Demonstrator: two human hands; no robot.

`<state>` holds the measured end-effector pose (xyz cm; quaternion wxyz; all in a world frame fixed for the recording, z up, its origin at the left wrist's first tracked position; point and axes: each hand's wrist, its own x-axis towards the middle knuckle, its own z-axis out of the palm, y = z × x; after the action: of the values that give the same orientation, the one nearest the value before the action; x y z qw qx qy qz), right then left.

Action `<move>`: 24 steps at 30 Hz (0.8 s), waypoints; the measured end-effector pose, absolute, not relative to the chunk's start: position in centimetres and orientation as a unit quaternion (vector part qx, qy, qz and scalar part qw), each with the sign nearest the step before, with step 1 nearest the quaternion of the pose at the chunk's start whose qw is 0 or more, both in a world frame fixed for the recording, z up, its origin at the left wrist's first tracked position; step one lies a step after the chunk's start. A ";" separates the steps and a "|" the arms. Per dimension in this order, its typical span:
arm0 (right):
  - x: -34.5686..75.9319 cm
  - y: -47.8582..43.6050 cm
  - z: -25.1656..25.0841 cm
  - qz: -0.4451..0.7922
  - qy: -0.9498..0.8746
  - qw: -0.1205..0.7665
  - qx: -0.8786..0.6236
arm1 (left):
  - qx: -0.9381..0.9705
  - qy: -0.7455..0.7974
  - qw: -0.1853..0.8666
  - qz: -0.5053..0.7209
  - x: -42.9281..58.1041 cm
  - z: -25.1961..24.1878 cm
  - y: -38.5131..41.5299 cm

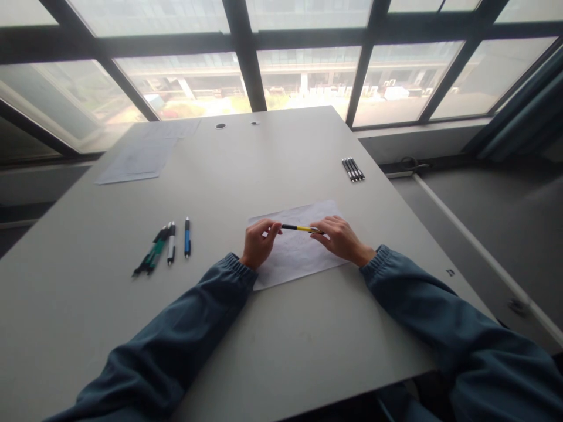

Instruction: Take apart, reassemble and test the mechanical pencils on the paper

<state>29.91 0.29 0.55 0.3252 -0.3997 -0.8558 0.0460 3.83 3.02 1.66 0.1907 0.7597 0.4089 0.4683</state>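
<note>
A yellow and black pen (302,228) is held level between my two hands, above a white sheet of paper (292,258) on the table. My left hand (260,241) pinches its black end with the fingertips. At the other end, my right hand (341,237) has its fingers closed on the yellow part and partly hides that end. Left of the paper lie a blue pen (187,237), a white and black pen (171,243) and several green and black pens (153,251), close together and partly overlapping.
Several black and silver pens (353,169) lie side by side near the right edge of the white table (264,170). More papers (141,153) lie at the back left. Windows stand behind the table, and a curtain (523,111) hangs at the right.
</note>
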 end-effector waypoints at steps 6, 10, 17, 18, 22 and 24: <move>30.1 0.5 0.3 0.053 -0.848 0.338 -0.406 | 0.708 0.448 0.211 0.504 3.6 1.3 3.2; 30.0 0.5 0.2 0.090 -0.829 0.369 -0.410 | 0.683 0.454 0.244 0.518 3.4 0.9 3.4; 29.5 0.4 0.6 0.335 -0.638 0.544 -0.430 | 0.724 0.427 0.243 0.483 3.6 0.9 3.4; 29.5 0.4 0.7 0.384 -0.590 0.567 -0.428 | 0.744 0.412 0.236 0.470 3.7 1.0 3.4; 29.3 0.8 1.1 0.530 -0.448 0.611 -0.381 | 0.826 0.314 0.230 0.407 4.3 1.3 3.0; 29.2 1.0 1.1 0.565 -0.421 0.610 -0.362 | 0.851 0.273 0.237 0.380 4.4 1.3 2.8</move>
<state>29.18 1.02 1.15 0.6095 -0.3622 -0.4213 0.5655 4.39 2.83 1.35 0.2371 0.8514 0.2733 0.3799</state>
